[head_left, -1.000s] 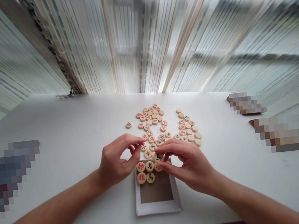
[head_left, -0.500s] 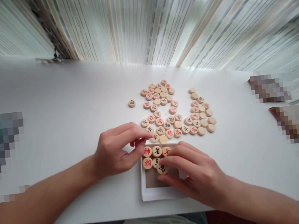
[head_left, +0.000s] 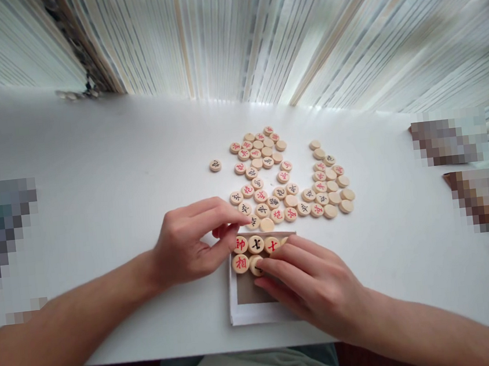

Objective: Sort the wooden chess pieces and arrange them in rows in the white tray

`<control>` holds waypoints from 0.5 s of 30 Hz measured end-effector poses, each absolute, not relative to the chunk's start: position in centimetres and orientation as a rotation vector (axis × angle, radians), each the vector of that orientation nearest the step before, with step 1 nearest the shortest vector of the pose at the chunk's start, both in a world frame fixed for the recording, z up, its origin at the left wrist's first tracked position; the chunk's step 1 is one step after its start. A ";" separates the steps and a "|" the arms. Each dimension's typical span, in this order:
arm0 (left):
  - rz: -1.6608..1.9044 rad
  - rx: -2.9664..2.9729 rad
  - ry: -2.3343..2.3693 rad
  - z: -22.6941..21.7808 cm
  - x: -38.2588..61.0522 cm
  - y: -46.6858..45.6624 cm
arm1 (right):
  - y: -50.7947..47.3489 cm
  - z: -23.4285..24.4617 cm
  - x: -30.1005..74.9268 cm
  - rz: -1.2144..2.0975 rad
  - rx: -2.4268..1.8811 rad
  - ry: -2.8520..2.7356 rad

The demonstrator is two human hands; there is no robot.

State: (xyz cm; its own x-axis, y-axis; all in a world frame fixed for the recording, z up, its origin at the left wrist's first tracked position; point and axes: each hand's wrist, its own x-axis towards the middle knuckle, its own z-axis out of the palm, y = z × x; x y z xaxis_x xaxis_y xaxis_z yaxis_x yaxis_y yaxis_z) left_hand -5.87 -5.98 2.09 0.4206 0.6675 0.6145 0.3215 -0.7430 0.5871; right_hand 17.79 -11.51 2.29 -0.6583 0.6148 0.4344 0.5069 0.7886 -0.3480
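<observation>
Rows of round wooden Chinese chess pieces (head_left: pixel 241 263) with red and black characters lie in a shallow white-rimmed box (head_left: pixel 235 315). My right hand (head_left: pixel 313 275) reaches over the box's right side. Its fingertips are on a piece (head_left: pixel 255 266) in the second row, thumb below, and they cover most of its face. The fingers also hide part of the top row. My left hand (head_left: pixel 200 240) is beside the box's upper left corner, holding no piece. Its index finger is stretched to a loose piece (head_left: pixel 252 221) just beyond the rim, with the thumb apart near the corner.
Many loose pieces (head_left: pixel 260 195), some blank side up, spread over the white table (head_left: pixel 115 161) behind the box. One piece (head_left: pixel 215 165) lies alone at the left. Blurred-out objects (head_left: pixel 486 198) are at the right and left edges. A striped curtain (head_left: pixel 221 40) hangs behind.
My right fingers have moved slightly up and left within the box. The black-lettered piece seen between them earlier no longer shows its face. My left hand has stayed nearly still.
</observation>
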 end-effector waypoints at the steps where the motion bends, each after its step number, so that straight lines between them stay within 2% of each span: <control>1: 1.250 2.298 0.844 2.1 -5.9 -6.0 | -11.5 2.3 17.8 0.270 -0.831 -2.435; 15: 1.258 2.293 0.802 2.2 -5.8 -6.0 | -11.6 2.5 17.9 0.302 -0.823 -2.449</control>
